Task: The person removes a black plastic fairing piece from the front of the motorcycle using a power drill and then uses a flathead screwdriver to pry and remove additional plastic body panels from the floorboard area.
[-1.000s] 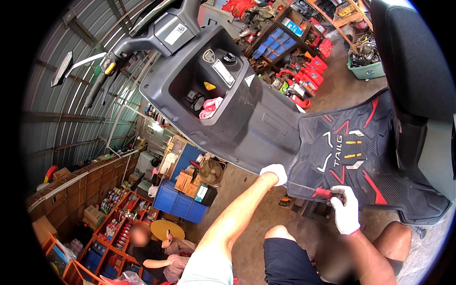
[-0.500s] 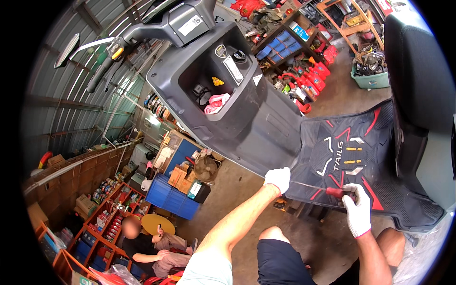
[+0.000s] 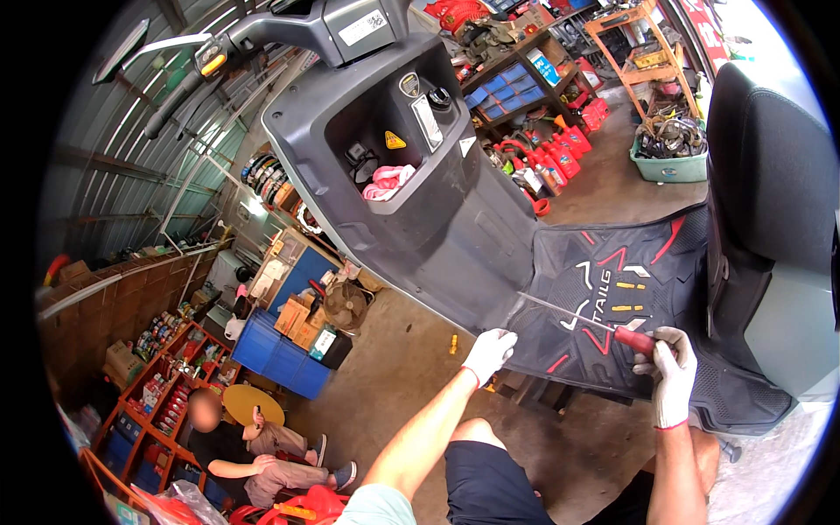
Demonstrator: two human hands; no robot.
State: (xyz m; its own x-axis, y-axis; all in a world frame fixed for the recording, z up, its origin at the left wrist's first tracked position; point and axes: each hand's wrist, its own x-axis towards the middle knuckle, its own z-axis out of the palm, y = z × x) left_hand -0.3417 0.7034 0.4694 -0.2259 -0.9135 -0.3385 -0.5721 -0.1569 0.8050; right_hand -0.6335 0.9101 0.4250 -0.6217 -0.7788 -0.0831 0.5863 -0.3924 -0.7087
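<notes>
In my right hand, which wears a white glove, is a screwdriver with a red handle and a long thin shaft. The shaft slants up and left over the black floor mat of a scooter. Its tip is by the foot of the scooter's dark grey front panel. My left hand, also gloved, is at the near edge of the footboard, below that panel. Its fingers are bent and pressed together; what they hold, if anything, is too small to make out.
The black seat rises at the right. A pink and white cloth lies in the panel's open compartment. Beyond stand red bottles and a green tub of parts. A seated person is at the lower left, near blue crates.
My left hand has moved left and slightly down, away from the screwdriver's shaft. The shaft now shows along its length, its tip by the panel's foot. The whole view has shifted a little.
</notes>
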